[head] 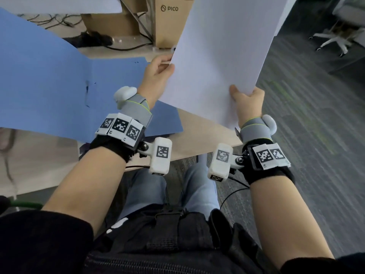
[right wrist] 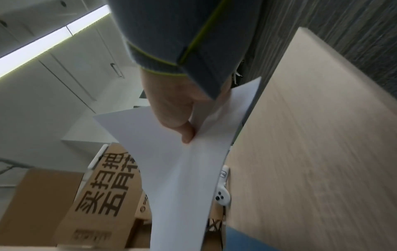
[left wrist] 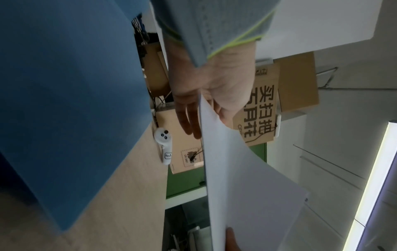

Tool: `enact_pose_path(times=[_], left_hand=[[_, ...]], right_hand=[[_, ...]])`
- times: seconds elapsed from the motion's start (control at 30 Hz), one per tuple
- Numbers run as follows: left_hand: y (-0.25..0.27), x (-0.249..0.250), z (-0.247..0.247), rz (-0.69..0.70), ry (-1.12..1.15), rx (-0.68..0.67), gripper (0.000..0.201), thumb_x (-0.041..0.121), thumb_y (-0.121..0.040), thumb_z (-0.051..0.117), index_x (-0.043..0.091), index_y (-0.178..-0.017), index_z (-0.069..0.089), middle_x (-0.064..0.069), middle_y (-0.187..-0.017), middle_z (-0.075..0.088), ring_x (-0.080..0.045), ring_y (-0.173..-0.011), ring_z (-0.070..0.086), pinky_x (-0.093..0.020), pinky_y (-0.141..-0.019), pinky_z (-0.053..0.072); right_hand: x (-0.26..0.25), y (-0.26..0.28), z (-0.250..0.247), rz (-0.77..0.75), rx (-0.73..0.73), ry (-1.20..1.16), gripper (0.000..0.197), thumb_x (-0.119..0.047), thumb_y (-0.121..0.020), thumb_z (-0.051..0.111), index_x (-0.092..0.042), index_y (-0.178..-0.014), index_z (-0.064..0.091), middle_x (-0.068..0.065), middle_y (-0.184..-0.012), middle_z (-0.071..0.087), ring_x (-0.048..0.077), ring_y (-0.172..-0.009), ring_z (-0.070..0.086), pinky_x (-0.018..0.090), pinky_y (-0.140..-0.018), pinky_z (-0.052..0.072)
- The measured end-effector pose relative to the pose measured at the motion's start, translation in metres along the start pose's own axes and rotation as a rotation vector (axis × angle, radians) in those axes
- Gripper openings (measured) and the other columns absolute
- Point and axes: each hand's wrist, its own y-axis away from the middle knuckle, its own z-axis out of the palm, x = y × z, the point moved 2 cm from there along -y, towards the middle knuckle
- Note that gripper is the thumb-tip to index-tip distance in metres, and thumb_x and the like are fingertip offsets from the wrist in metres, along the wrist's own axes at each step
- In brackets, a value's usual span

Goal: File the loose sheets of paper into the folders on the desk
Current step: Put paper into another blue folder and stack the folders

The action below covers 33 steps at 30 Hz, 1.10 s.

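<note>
A large blue folder (head: 59, 82) lies open on the pale wooden desk (head: 197, 139), its left leaf raised toward me. To its right, white paper (head: 221, 56) is held up in the air over the desk's right end. My left hand (head: 166, 64) pinches the paper's left edge, thumb on top. My right hand (head: 243, 95) pinches the near edge, thumb on top. In the left wrist view the left hand (left wrist: 204, 108) clasps the paper (left wrist: 247, 186) beside the blue folder (left wrist: 64, 101). In the right wrist view the right hand (right wrist: 180, 122) grips the curved paper (right wrist: 178, 169).
Cardboard boxes (head: 169, 20) and cables stand behind the desk. A white controller (left wrist: 164, 146) lies at the desk's far edge near the folder. Grey carpet (head: 306, 125) and an office chair base (head: 333, 40) are to the right. My legs are under the desk's near edge.
</note>
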Motion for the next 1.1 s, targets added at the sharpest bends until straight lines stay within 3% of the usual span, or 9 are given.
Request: enact_pose_path(times=[0.1, 0.23, 0.3, 0.4, 0.6, 0.73, 0.83, 0.93, 1.1], left_hand=[[0.009, -0.007, -0.024, -0.034, -0.022, 0.086, 0.030, 0.003, -0.093, 0.048, 0.004, -0.122, 0.055, 0.013, -0.089, 0.056, 0.004, -0.081, 0.055, -0.004, -0.072, 0.042], [0.022, -0.012, -0.068, -0.065, -0.098, 0.188, 0.033, 0.001, -0.089, 0.051, 0.002, -0.122, 0.055, 0.007, -0.096, 0.058, -0.007, -0.091, 0.054, -0.010, -0.072, 0.044], [0.030, -0.014, -0.093, -0.097, -0.113, 0.228, 0.036, 0.001, -0.089, 0.051, 0.003, -0.126, 0.052, -0.004, -0.113, 0.059, -0.012, -0.103, 0.053, -0.017, -0.079, 0.049], [0.040, -0.010, -0.119, -0.095, -0.104, 0.293, 0.038, -0.001, -0.089, 0.048, 0.004, -0.127, 0.050, -0.011, -0.131, 0.056, -0.017, -0.117, 0.054, -0.027, -0.094, 0.047], [0.057, 0.012, -0.172, 0.084, -0.184, 0.432, 0.039, -0.002, -0.082, 0.047, 0.004, -0.119, 0.057, -0.010, -0.124, 0.061, -0.011, -0.107, 0.054, -0.026, -0.099, 0.047], [0.066, 0.020, -0.201, 0.130, -0.444, 0.500, 0.039, 0.005, -0.083, 0.048, 0.009, -0.120, 0.058, -0.002, -0.125, 0.061, -0.014, -0.119, 0.053, -0.007, -0.086, 0.041], [0.076, 0.028, -0.221, 0.161, -0.660, 0.642, 0.040, 0.008, -0.081, 0.046, 0.011, -0.118, 0.060, -0.004, -0.127, 0.059, -0.021, -0.127, 0.047, -0.026, -0.104, 0.035], [0.088, 0.037, -0.237, 0.042, -0.932, 0.812, 0.041, 0.015, -0.080, 0.047, 0.021, -0.119, 0.059, -0.002, -0.130, 0.057, -0.023, -0.141, 0.028, -0.043, -0.118, 0.011], [0.097, 0.040, -0.245, -0.208, -1.113, 0.871, 0.036, 0.019, -0.081, 0.050, 0.025, -0.116, 0.057, -0.001, -0.141, 0.046, -0.025, -0.149, 0.004, -0.065, -0.112, -0.008]], right_hand=[[0.000, 0.009, 0.021, 0.031, -0.080, 0.087, 0.005, -0.012, -0.082, 0.066, -0.016, -0.082, 0.062, -0.003, -0.073, 0.062, 0.016, -0.062, 0.055, 0.022, -0.063, 0.046], [-0.004, 0.029, 0.055, 0.032, -0.194, 0.198, 0.027, -0.011, -0.086, 0.062, -0.006, -0.113, 0.062, 0.008, -0.098, 0.065, 0.019, -0.077, 0.056, 0.002, -0.041, 0.037], [-0.005, 0.037, 0.074, 0.049, -0.238, 0.208, 0.035, -0.012, -0.086, 0.062, -0.005, -0.120, 0.059, 0.008, -0.103, 0.064, 0.018, -0.084, 0.056, 0.004, -0.046, 0.040], [-0.004, 0.048, 0.098, 0.084, -0.284, 0.218, 0.038, -0.012, -0.085, 0.063, -0.005, -0.122, 0.056, 0.005, -0.098, 0.060, 0.019, -0.085, 0.056, 0.019, -0.070, 0.042], [0.001, 0.067, 0.136, 0.087, -0.335, 0.263, 0.036, -0.010, -0.083, 0.063, -0.003, -0.118, 0.060, 0.010, -0.100, 0.066, 0.023, -0.087, 0.061, 0.028, -0.080, 0.048], [0.001, 0.073, 0.156, 0.047, -0.353, 0.317, 0.037, -0.010, -0.083, 0.061, -0.006, -0.120, 0.057, 0.011, -0.113, 0.067, 0.023, -0.091, 0.061, 0.024, -0.079, 0.045], [0.001, 0.075, 0.167, 0.024, -0.367, 0.349, 0.038, -0.011, -0.083, 0.062, -0.007, -0.121, 0.056, 0.011, -0.114, 0.066, 0.024, -0.094, 0.062, 0.023, -0.076, 0.043], [0.003, 0.073, 0.172, 0.018, -0.375, 0.365, 0.037, -0.009, -0.084, 0.061, -0.006, -0.121, 0.056, 0.012, -0.111, 0.066, 0.024, -0.089, 0.060, 0.024, -0.076, 0.043], [0.002, 0.059, 0.172, -0.015, -0.342, 0.436, 0.045, -0.009, -0.083, 0.062, -0.005, -0.127, 0.052, 0.013, -0.121, 0.063, 0.030, -0.104, 0.062, 0.026, -0.079, 0.043]])
